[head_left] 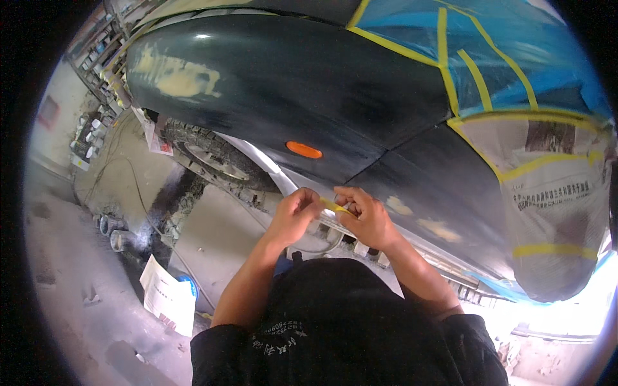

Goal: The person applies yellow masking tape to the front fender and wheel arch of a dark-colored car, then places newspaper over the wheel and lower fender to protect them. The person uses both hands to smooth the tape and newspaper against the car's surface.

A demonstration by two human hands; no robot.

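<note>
My left hand [297, 213] and my right hand [367, 219] are raised close together in front of my chest. Between them stretches a short yellow strip of masking tape [334, 206], with the fingers of each hand pinched on one end. Just beyond the hands is the dark grey side of a car [283, 77], with an orange side marker light [304, 150] on it. A seam between two body panels runs up from near my right hand.
Blue plastic film [405, 32] and newspaper [553, 199], edged with yellow tape, cover the car's upper right. A wheel [219, 157] sits below the fender. Left on the floor are cans [121, 241], a paper sheet [168, 296] and a hose [151, 222].
</note>
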